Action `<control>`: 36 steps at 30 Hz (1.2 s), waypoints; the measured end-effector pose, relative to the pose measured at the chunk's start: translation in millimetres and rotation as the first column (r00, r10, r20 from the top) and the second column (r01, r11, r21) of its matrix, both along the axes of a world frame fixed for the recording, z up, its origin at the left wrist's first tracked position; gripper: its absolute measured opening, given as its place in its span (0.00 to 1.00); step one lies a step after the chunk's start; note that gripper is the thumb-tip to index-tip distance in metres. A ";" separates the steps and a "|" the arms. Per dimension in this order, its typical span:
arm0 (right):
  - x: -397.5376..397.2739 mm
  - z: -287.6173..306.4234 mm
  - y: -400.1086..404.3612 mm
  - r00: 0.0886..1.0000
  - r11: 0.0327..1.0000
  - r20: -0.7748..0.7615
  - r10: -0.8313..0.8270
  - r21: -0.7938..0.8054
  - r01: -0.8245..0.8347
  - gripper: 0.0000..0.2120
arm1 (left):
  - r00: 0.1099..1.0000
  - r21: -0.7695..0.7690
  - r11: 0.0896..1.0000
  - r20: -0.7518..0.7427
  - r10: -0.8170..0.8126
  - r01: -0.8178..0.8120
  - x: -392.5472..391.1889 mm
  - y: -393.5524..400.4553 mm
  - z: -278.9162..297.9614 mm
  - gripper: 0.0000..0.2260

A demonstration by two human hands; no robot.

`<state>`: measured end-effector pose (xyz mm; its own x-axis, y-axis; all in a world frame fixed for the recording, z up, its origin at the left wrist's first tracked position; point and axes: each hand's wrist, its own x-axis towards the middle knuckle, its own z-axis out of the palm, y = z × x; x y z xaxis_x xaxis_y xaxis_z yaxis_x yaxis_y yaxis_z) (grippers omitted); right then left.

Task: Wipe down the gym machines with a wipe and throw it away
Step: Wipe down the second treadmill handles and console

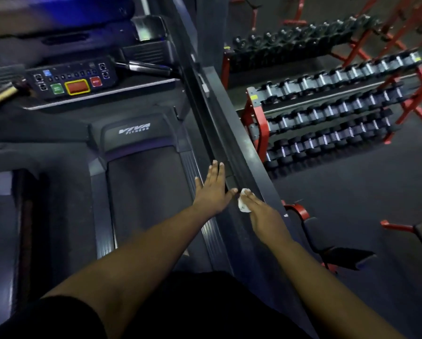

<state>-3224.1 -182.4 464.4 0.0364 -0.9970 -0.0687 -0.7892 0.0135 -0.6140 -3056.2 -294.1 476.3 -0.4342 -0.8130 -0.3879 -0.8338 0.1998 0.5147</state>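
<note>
I stand on a dark treadmill [146, 182] and look down its right side. A long grey side rail [232, 133] runs from the console toward me. My right hand [263, 216] lies on the rail with straight fingers and presses a small white wipe [243, 204] against it; the wipe shows under the fingertips. My left hand [213, 189] is flat and spread, fingers straight, resting on the inner edge of the same rail just left of the wipe.
The treadmill console [75, 79] with green, orange and red buttons is ahead at the left. Right of the rail stand red racks of dumbbells [327, 113]. A red-framed bench [327, 241] sits on the dark floor at the lower right.
</note>
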 end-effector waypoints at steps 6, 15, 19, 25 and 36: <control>-17.2 14.8 -46.9 0.998 0.996 0.058 -0.032 -0.085 0.036 0.28 | 0.997 -0.037 0.999 -0.071 0.023 -0.025 -15.6 -20.4 -7.6 0.42; -14.8 19.2 -104.2 0.983 0.983 0.080 0.163 -0.104 -0.154 0.25 | 0.952 -0.086 0.962 -0.192 0.238 -0.258 -36.8 -21.9 -29.0 0.34; -28.0 6.8 -118.1 0.976 0.985 0.169 0.137 -0.128 -0.117 0.24 | 0.925 -0.107 0.939 -0.241 0.294 -0.326 -40.5 -21.8 -30.4 0.29; -56.3 -53.2 -143.5 0.897 0.910 0.339 0.283 -0.392 -0.139 0.23 | 0.858 -0.188 0.860 -0.316 0.404 -0.474 -50.3 -17.7 -44.0 0.28; -78.8 -67.9 -129.3 0.728 0.840 0.476 0.493 -0.479 -0.256 0.21 | 0.724 -0.276 0.672 -0.174 0.668 -0.687 -84.1 10.1 -41.9 0.26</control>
<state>-3302.9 -311.7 396.5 0.3255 -0.8348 0.4440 -0.1880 -0.5174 -0.8349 -3140.3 -284.1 434.4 0.2704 -0.9605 -0.0664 -0.7754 -0.2582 0.5763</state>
